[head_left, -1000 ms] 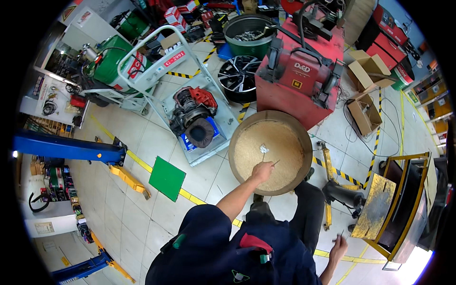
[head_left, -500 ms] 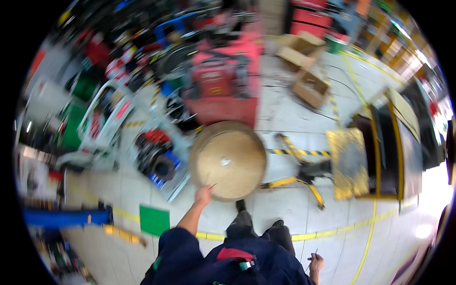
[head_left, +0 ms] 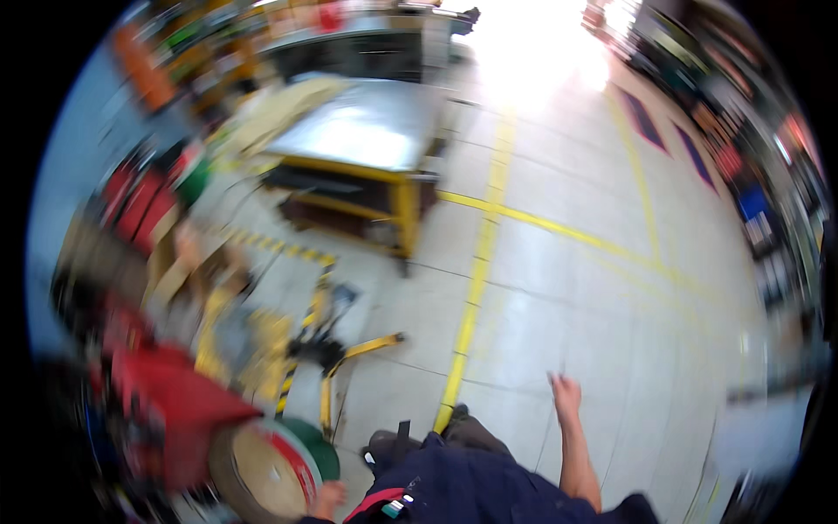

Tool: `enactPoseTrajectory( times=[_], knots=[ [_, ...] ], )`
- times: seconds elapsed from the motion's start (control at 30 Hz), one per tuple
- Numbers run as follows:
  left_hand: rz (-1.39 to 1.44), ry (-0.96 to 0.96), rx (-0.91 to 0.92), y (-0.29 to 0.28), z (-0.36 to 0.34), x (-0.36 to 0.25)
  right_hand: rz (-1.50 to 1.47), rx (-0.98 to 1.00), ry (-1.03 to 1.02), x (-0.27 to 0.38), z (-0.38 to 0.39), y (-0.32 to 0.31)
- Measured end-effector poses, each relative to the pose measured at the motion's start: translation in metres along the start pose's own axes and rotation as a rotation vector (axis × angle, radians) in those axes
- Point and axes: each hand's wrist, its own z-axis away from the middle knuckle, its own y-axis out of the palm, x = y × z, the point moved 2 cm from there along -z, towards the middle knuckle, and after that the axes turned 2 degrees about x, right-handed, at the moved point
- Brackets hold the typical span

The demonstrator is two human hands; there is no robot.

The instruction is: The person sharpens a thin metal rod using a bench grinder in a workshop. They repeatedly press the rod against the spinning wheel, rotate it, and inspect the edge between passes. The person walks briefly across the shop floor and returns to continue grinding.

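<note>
At the lower left stands a round drum (head_left: 269, 472) with a tan inner face and a red and white band round its rim. Beside that rim is my left hand (head_left: 327, 499), low in the picture; blur and the lower edge hide its fingers. My right arm reaches forward over the pale tiled floor, and my right hand (head_left: 566, 395) is closed, touching nothing around it. Whatever it may hold is too small and blurred to make out.
A metal-topped table (head_left: 367, 122) with a yellow frame stands ahead to the left. Nearer are a yellow-legged stand (head_left: 327, 354), cardboard boxes (head_left: 196, 271) and a red machine (head_left: 175, 410). Yellow lines (head_left: 480, 253) cross the floor; shelving (head_left: 751, 192) runs along the right.
My view and body have turned right, so the drum now lies at the lower left. My left hand has left the drum's top for its side; my right arm has stretched forward.
</note>
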Motion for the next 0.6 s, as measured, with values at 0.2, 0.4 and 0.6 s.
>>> enactPoseTrajectory(
  times=[0.2,0.4,0.6],
  knots=[
    [0.777,-0.268,0.161,-0.156,-0.166,-0.24,-0.743,0.038,-0.133,0.192,-0.164,-0.15],
    [0.696,-0.172,0.137,-0.328,-0.334,-0.404,-0.699,-0.039,-0.234,0.235,-0.383,-0.222],
    [0.63,-0.168,0.137,-0.546,-0.497,-0.565,-0.295,-0.405,0.236,0.006,-0.629,-0.287]
  ],
)
